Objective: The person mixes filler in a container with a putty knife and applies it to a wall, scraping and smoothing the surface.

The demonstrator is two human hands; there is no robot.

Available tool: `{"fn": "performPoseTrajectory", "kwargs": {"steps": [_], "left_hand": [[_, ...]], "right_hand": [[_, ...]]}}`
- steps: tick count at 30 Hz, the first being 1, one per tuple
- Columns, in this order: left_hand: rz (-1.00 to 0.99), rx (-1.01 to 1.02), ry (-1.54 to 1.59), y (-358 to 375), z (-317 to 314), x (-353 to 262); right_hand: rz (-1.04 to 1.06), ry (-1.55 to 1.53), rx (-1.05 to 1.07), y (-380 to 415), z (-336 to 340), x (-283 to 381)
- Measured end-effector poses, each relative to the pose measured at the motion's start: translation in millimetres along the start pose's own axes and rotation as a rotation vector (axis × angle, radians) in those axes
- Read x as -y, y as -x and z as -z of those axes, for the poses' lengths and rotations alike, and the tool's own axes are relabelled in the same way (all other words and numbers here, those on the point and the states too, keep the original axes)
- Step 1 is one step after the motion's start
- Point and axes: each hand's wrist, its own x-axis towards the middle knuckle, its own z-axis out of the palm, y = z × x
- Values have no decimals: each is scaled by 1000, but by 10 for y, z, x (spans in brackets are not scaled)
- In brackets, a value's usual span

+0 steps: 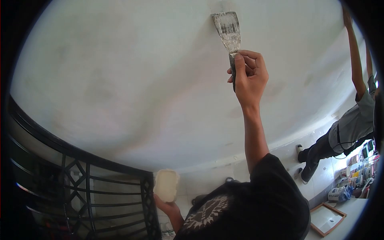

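My right hand [252, 76] is raised, its fingers wrapped round the dark handle of a putty knife [227, 30]. The blade is smeared with dried filler, and its wide edge meets the pale wall [160, 72] near the top of the view, at a small greyish patch. Low down, my left hand [167, 207] grips a rectangular container of cream-coloured putty [166, 185] from below. The container is beside the end of the black railing. Part of the left hand's fingers is hidden behind the container.
Black metal railing [116, 194] curves across the lower left. Another person [352, 128] stands at the right with arms raised to the wall. Behind them are piled goods [354, 176], a plastic bag [340, 194] and a wooden frame [329, 219]. Tiled floor [320, 172] lies below.
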Motion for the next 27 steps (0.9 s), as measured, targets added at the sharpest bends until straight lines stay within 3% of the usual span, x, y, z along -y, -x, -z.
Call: {"fn": "performPoseTrajectory", "kwargs": {"steps": [27], "left_hand": [[29,6,41,-97,25,48]], "right_hand": [[4,-2,-13,15,-68,-61]]}}
